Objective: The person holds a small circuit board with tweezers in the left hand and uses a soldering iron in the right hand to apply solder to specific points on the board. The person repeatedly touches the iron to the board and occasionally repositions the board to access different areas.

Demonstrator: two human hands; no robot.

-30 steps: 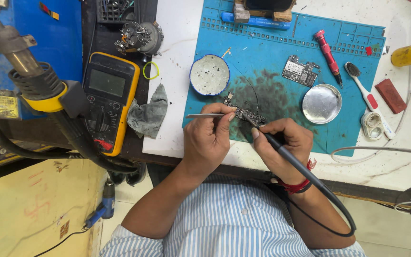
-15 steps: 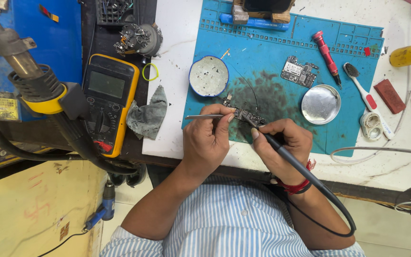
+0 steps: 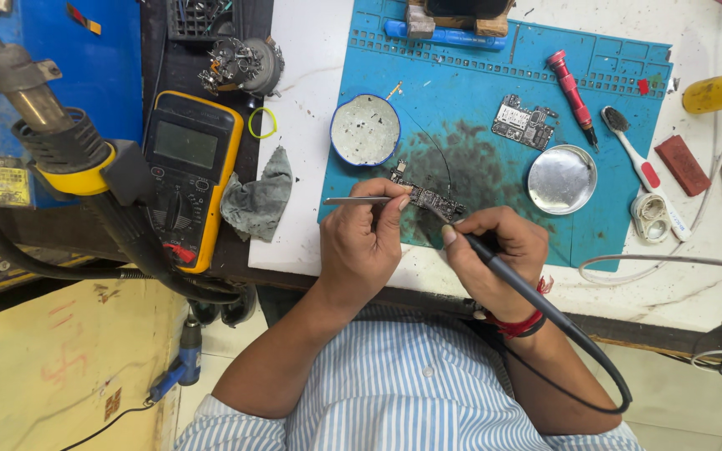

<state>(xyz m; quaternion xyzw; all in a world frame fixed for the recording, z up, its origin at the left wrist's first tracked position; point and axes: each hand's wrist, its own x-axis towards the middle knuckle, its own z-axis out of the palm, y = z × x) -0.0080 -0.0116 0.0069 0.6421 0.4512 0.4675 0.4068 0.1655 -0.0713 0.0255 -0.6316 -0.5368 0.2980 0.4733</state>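
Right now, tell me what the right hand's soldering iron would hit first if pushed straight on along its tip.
The right hand aims its soldering iron up-left; first it likely meets the small circuit board, essentially at the tip.

Mat [image 3: 478,92]: blue, matt, rubbery look, dark sooty stain at centre. Tweezers [image 3: 357,200]: bare metal, dull shine. Iron [image 3: 503,271]: black matt plastic grip, smooth black cord. Board [image 3: 428,198]: dark, rough with small metal parts. Round lid [image 3: 561,179]: brushed metal, soft gloss. Rag [image 3: 259,199]: grey cloth, crumpled. Meter [image 3: 190,179]: yellow plastic casing, glossy screen. Tabletop [image 3: 307,125]: white, smooth, scuffed.
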